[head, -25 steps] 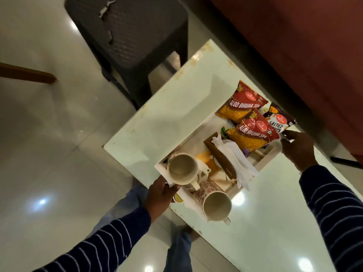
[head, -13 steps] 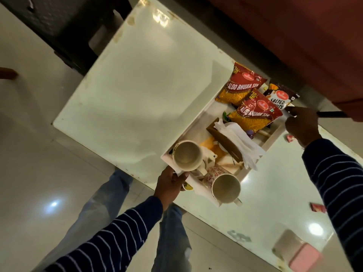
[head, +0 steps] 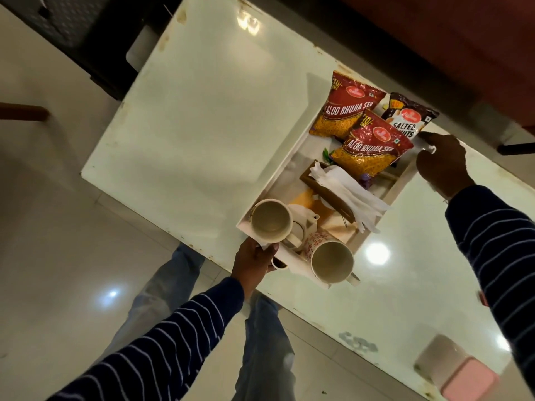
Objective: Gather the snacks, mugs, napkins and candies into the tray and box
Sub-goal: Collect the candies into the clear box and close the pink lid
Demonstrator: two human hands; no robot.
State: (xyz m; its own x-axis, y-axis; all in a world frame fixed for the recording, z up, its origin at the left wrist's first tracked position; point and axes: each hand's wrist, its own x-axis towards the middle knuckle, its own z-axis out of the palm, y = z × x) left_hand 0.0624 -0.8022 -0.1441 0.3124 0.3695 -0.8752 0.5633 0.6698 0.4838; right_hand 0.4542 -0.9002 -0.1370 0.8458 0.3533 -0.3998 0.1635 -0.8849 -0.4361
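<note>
A white tray (head: 285,172) is held over the white table (head: 208,117). My left hand (head: 254,260) grips its near end and my right hand (head: 441,166) grips its far end. In the tray lie two red snack bags (head: 370,146), a salted nuts bag (head: 408,120), white napkins (head: 347,195) in a brown holder (head: 324,189), and two cream mugs (head: 270,222) (head: 331,261). A small white teapot (head: 304,225) sits between the mugs. A few candies (head: 365,180) peek from under the bags.
A pink and beige box (head: 460,371) stands at the table's near right corner. A dark chair (head: 95,33) is off the far left corner, and a red-brown sofa (head: 448,39) runs along the far side. My legs and glossy floor show below.
The view has swung over the table, with tray and hands shifting little. The box at the near right corner has come into sight.
</note>
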